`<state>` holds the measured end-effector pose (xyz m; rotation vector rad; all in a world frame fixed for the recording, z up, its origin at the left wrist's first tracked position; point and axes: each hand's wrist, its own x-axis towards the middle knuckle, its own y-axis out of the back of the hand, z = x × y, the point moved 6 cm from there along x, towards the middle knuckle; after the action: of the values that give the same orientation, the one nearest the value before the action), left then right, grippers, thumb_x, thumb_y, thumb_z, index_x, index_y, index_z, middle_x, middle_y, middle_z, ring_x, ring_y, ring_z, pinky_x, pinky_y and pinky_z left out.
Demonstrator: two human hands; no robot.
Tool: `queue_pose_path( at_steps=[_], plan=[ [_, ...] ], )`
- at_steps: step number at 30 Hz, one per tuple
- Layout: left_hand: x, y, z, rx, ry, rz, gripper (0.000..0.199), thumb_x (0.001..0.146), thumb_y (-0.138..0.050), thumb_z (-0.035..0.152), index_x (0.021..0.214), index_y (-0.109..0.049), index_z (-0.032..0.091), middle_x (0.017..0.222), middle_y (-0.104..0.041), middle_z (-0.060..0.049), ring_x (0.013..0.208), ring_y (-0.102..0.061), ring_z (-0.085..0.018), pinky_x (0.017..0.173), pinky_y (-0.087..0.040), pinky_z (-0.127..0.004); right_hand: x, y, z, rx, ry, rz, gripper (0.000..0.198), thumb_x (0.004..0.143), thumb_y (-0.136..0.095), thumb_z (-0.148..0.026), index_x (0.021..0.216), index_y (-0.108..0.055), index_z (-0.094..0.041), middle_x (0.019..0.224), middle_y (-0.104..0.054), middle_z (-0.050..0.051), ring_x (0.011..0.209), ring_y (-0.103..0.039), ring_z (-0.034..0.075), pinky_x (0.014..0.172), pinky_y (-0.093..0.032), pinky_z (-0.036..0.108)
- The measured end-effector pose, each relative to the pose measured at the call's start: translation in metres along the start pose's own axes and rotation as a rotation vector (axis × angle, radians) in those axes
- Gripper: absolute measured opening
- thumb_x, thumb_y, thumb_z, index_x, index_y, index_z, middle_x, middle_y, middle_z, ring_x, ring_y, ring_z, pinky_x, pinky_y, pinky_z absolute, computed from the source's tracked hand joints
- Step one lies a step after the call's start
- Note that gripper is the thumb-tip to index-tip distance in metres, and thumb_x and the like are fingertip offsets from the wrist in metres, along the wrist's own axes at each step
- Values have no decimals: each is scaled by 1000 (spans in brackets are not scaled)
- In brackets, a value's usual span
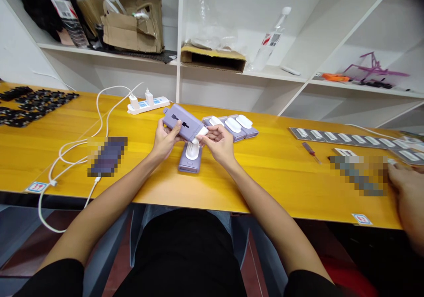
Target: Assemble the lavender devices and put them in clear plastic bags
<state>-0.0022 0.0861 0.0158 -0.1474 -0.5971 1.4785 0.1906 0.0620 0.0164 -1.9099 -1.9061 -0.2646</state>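
Observation:
My left hand (164,141) is closed round a lavender plastic case (183,119), its thumb on the face with two dark slots. The case is tilted above the table. At its right end, my right hand (221,143) pinches a white piece (200,133) against the case; I cannot tell whether the piece is inside it. Just below lies a second lavender case (190,166) with a white oval part (192,150) on top, partly covered by the held case. Behind my right hand sit three more lavender cases (251,133) side by side, each bearing a white oval part.
A power strip (149,104) with plugged-in chargers stands at the back, its white cables looping left to a blurred phone (109,156). Black parts (36,105) cover the far left. Rightward are a screwdriver (310,151), a strip of white parts (344,137) and another person's hand (410,195).

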Motion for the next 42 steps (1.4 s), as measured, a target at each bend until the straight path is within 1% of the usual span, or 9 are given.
queue_pose_path(
  at_steps=[6,11,17,23,26,30,32,36,42],
  plan=[
    [3,3,1,28,-9,-12,82,64,-102,62,112,-47,25,107,-72,-1,85,-78,-19,63,-67,-28,4,-1,12,45,-80,33,62,56,-106,-46,93,-61,-23,75,-78,-1,61,-72,17,62,-63,32],
    [2,1,2,2,-6,-18,81,66,-102,61,113,-46,25,107,-73,-2,90,-79,-21,65,-67,-29,4,-2,12,102,-81,70,61,54,-106,-46,94,-65,-22,73,-78,-1,58,-70,17,59,-61,33],
    [1,-1,0,-51,16,-20,81,66,-104,54,114,-46,25,111,-74,-2,97,-80,-23,71,-68,-32,0,-3,20,111,-47,148,57,68,-99,-50,110,-73,-22,83,-78,0,64,-68,16,64,-59,34],
    [0,-4,2,-88,77,-91,75,69,-104,48,111,-49,22,102,-75,-1,80,-78,-17,65,-66,-29,-2,-4,19,40,7,119,55,77,-93,-52,122,-79,-22,101,-82,6,76,-68,17,72,-60,35],
    [0,-4,2,-102,69,-86,74,69,-104,47,111,-50,21,101,-76,-1,78,-77,-16,64,-65,-28,-3,-4,16,-4,41,108,55,79,-91,-54,123,-80,-23,103,-82,7,80,-69,19,76,-62,37],
    [1,0,-3,-91,92,-58,75,68,-105,48,110,-49,21,100,-76,-1,77,-78,-17,62,-65,-30,-4,-5,16,-67,100,129,53,80,-90,-54,123,-82,-24,108,-80,7,93,-72,22,88,-63,40],
    [2,2,-4,-77,100,-47,74,69,-104,48,109,-48,21,100,-76,-1,77,-78,-17,64,-66,-31,-4,-5,16,-103,123,133,50,82,-88,-52,123,-82,-24,105,-78,6,92,-71,21,88,-62,39],
    [2,3,-3,-71,73,-40,76,69,-104,47,112,-48,22,104,-76,-1,80,-78,-17,67,-67,-32,-4,-3,15,-151,134,117,45,86,-84,-49,123,-84,-24,92,-72,3,79,-65,18,79,-59,37],
    [0,1,-2,-77,52,-42,78,66,-105,50,112,-48,22,105,-76,-2,82,-78,-18,69,-67,-33,-4,-3,10,-152,127,104,46,84,-87,-49,122,-85,-23,94,-74,4,82,-65,19,82,-61,38]
  ],
)
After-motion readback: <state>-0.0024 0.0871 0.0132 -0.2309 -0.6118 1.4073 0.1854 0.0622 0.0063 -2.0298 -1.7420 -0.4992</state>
